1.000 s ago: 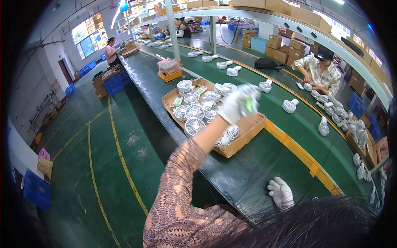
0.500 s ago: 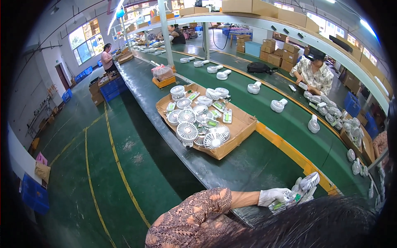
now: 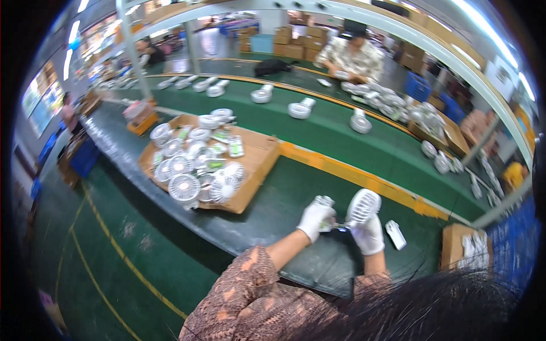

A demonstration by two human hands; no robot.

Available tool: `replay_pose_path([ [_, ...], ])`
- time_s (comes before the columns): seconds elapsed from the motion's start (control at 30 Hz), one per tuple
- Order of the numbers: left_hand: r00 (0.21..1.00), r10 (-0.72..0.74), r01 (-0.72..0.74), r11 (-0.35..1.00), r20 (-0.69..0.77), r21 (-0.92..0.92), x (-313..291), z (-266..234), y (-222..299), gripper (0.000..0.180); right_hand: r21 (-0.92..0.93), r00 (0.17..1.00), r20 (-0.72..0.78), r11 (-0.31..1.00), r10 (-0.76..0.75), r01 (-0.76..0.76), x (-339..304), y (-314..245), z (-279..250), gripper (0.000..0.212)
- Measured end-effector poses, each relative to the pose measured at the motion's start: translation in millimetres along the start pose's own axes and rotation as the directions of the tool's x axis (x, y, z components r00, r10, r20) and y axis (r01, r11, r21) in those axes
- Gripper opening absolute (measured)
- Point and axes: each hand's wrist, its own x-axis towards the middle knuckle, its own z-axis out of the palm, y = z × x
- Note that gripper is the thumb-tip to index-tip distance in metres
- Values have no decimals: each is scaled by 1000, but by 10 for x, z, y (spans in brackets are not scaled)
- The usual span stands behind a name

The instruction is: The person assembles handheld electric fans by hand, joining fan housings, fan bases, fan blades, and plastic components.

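My right hand (image 3: 368,236), in a white glove, grips a white handheld fan (image 3: 363,208) with its slotted round head turned up. My left hand (image 3: 315,220), also gloved, is closed beside it on a small white piece with green on it (image 3: 325,226). A short shiny part shows between the two hands, too blurred to name. On the dark bench to the right of my right hand lies a white handle cover (image 3: 395,235). To the left, a shallow cardboard tray (image 3: 259,170) holds several white fan heads (image 3: 185,187) and green-and-white handle parts (image 3: 236,146).
Beyond the yellow-taped edge (image 3: 364,184), a green belt (image 3: 239,116) carries several white fans (image 3: 300,108). A carton of white parts (image 3: 466,247) stands at the right by a blue crate (image 3: 515,238). Across the belt sits a co-worker (image 3: 355,54) near a fan pile. A metal post (image 3: 133,51) rises at left.
The view has swung right, so the tray sits further left. My hands have come into fuller sight, slightly apart, and the white handle cover now shows on the bench.
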Motion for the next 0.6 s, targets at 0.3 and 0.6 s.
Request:
replay_pose_path([
  [0.3, 917, -232, 193, 970, 324, 148, -282, 269, -80, 38, -504, 965, -168, 859, -200, 90, 3, -136, -94, 64],
  [0.6, 878, -327, 264, 940, 350, 215, -296, 213, -76, 28, -487, 986, -151, 863, 68, -134, 1, -207, -55, 58],
])
